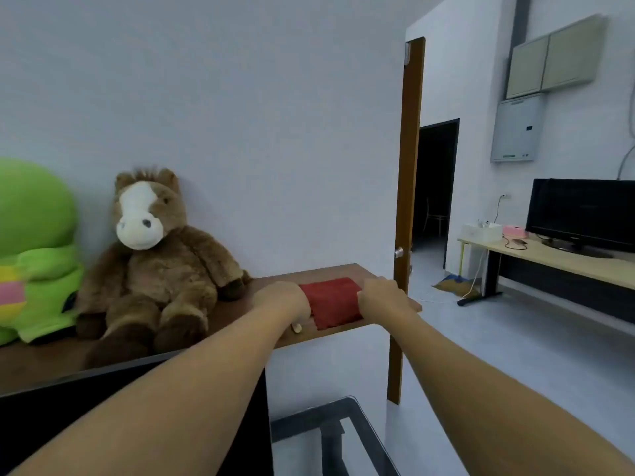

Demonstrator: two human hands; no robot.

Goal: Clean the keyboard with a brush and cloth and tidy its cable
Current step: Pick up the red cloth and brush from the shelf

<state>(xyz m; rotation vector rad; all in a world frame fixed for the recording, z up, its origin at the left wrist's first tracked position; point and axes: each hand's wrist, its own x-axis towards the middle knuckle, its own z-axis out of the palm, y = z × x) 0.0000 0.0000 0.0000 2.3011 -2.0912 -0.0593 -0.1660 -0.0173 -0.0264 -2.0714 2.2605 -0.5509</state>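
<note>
So you're barely started imo: left hand (280, 300) curls round the brush (296, 327), right hand (379, 297) grips the cloth (335, 300), both on the shelf (343, 271). No keyboard in view, so cleaning + cable all left.

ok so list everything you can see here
shelf: one, brown wood, against wall
red cloth: one, red, on the shelf's right end
pale handle tip: one, cream, shelf's front edge
plush horse: one, brown and white, sitting on shelf
green plush: one, green, shelf's far left
door: one, brown, open, right of shelf
screen: one, black, on desk at right
left hand: one, at cloth's left edge, grip unclear
right hand: one, grips cloth's right edge
</note>
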